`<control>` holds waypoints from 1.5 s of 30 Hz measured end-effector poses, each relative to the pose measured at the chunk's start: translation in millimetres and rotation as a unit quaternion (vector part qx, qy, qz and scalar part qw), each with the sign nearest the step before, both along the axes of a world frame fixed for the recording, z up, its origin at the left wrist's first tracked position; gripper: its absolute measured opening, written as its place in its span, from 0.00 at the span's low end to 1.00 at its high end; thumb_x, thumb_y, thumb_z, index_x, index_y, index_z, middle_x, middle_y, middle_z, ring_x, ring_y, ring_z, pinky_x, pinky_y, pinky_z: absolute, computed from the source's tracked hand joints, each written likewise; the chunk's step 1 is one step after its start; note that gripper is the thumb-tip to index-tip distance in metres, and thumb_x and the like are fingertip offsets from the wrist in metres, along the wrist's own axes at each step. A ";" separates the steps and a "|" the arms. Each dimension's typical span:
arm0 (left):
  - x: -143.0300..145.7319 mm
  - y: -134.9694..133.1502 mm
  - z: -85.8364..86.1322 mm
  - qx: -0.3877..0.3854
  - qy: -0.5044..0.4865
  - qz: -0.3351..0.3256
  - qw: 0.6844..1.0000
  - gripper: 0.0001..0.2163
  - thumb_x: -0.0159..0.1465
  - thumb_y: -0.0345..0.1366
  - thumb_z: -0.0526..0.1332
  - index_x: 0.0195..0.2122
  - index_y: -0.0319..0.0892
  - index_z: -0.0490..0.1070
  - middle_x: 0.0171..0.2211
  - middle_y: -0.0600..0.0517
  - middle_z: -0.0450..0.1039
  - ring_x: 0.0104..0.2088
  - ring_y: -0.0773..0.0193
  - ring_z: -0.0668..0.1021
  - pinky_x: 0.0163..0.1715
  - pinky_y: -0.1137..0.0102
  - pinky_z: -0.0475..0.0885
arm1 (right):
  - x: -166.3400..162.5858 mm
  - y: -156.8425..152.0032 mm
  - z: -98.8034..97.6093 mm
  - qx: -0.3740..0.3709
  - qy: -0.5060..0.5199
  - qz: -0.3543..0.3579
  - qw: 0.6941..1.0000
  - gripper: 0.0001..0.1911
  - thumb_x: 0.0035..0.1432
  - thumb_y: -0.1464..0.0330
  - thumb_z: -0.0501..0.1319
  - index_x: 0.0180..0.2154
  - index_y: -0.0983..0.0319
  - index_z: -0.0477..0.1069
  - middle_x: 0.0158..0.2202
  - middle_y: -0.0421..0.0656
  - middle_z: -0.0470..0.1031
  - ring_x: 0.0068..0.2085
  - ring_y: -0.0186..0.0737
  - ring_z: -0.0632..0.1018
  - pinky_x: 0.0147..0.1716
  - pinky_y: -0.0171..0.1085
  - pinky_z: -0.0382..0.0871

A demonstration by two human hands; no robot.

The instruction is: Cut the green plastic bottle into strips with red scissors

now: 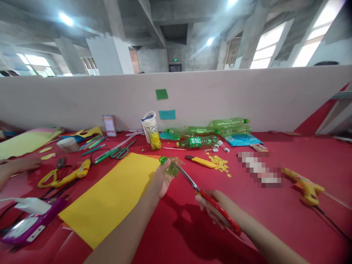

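Note:
My left hand [162, 181] is closed around a cut green plastic bottle top [173, 168], its green cap pointing left. In my right hand [216, 207] is a pair of red-handled scissors [206, 198], the blades reaching up and left to the cut edge of the bottle piece. Whether the blades are cutting into the plastic I cannot tell. Below my left forearm lies a large sheet of yellow paper [118, 194]. Just beyond the scissors a yellow utility knife [202, 161] rests beside several yellow paper stars [220, 164].
Several green bottles [202, 141] lie by the grey partition [206, 95]. A yellow glue gun [305, 187] is at right, another glue gun [74, 176] at left near a purple power strip [35, 220]. Another person's hand [22, 165] reaches in at far left. A white cup [150, 126] stands at back.

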State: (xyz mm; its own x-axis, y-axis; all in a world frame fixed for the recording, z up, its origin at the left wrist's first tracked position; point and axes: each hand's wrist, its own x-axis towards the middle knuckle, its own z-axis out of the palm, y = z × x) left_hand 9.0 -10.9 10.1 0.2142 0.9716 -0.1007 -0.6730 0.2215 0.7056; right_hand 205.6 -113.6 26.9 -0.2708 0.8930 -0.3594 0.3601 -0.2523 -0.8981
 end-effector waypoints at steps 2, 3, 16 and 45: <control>2.3 -0.7 -1.0 -0.009 0.005 -0.004 1.000 0.10 0.58 0.38 0.64 0.38 0.39 0.73 0.34 0.50 0.78 0.35 0.66 0.78 0.38 0.71 0.72 | 0.1 0.8 -3.6 -0.002 -0.004 -0.010 1.000 0.26 0.56 0.44 0.55 0.26 0.62 0.65 0.11 0.31 0.57 0.12 0.27 0.62 0.11 0.27 0.55; 2.4 -0.5 -1.6 -0.007 0.006 -0.007 1.000 0.10 0.58 0.38 0.64 0.39 0.38 0.72 0.35 0.49 0.78 0.35 0.66 0.78 0.38 0.71 0.72 | 0.0 1.4 -4.4 -0.004 -0.008 -0.013 1.000 0.27 0.55 0.44 0.55 0.26 0.61 0.65 0.12 0.31 0.57 0.12 0.28 0.62 0.10 0.27 0.56; -7.1 3.8 3.5 -0.030 0.021 -0.002 0.999 0.10 0.57 0.35 0.64 0.38 0.37 0.72 0.31 0.50 0.77 0.31 0.67 0.78 0.36 0.71 0.73 | 4.8 0.8 4.9 0.004 -0.074 0.035 0.997 0.27 0.55 0.42 0.53 0.27 0.61 0.63 0.15 0.33 0.60 0.13 0.28 0.63 0.11 0.27 0.56; -9.0 6.5 2.3 -0.017 0.027 -0.027 0.999 0.15 0.64 0.44 0.54 0.34 0.36 0.72 0.30 0.46 0.77 0.31 0.61 0.78 0.36 0.67 0.72 | -6.4 -5.2 -5.2 -0.051 -0.062 -0.004 0.997 0.25 0.57 0.45 0.53 0.25 0.60 0.61 0.12 0.31 0.57 0.11 0.27 0.61 0.08 0.25 0.56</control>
